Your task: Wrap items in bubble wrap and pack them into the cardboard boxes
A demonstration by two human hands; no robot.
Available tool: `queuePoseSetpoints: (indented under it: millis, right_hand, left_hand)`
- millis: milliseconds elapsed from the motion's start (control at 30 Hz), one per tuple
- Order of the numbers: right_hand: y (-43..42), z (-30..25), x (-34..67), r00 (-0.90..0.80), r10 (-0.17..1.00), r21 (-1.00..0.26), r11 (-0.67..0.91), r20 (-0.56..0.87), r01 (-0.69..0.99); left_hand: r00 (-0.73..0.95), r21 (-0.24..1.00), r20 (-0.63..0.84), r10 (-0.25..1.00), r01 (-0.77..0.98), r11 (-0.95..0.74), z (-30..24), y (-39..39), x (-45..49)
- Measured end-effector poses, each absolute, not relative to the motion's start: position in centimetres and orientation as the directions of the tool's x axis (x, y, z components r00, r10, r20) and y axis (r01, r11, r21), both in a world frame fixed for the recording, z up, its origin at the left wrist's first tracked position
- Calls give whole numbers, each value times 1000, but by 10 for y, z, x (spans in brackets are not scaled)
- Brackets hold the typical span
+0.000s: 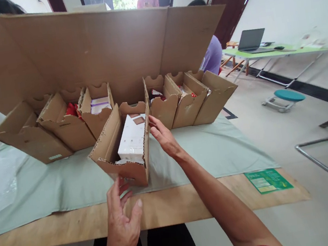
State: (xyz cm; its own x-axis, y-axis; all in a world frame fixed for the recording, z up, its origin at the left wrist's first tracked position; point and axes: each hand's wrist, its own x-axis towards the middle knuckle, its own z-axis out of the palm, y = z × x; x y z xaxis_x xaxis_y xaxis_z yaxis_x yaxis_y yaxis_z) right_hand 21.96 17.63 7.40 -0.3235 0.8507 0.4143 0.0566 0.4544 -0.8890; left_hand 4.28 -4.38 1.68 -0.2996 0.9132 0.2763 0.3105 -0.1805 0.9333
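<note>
A small open cardboard tray box [108, 145] stands pulled forward on the pale green cloth [202, 154], with a white packet [132, 138] lying inside it. My right hand [162, 136] rests against the box's right wall near its far corner, fingers stretched out. My left hand [121, 219] hovers at the box's near end, fingers spread and holding nothing, fingertips close to the front wall.
Several more cardboard tray boxes [59, 124] stand in a row behind, some holding red and white packets, before a tall cardboard sheet [78, 45]. A green card [268, 180] lies on the wooden table edge. Other people sit beyond the cardboard. A laptop [250, 39] sits on a far green table.
</note>
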Motion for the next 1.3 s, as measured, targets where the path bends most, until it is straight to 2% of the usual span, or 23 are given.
queuePoseSetpoints:
  millis: [233,433,600,867,1200,1300]
  right_hand:
    - [195,65,219,-341,858,-902,428,385,60]
    - [178,22,243,-211,937,-918,324,278,230]
    - [171,-3,251,-157,954,-918,290,255,271]
    - [169,-5,249,-154,941,-911,331,300,248]
    - [165,3,250,-133,953,-910,299,271,288]
    - [165,3,252,-112,958,-910,285,263,302]
  left_hand:
    - [-203,974,185,961,165,-153,31,3,79]
    - [-278,989,111,954,-67,-135,39,51,116]
    - [-330,974,80,941,-174,-144,50,100,137]
    - [-370,979,113,922,-115,-166,55,156,147]
    - [-281,986,161,946,1,-167,44,163,129]
    - [-114,957,207,972,229,-177,30,126,93]
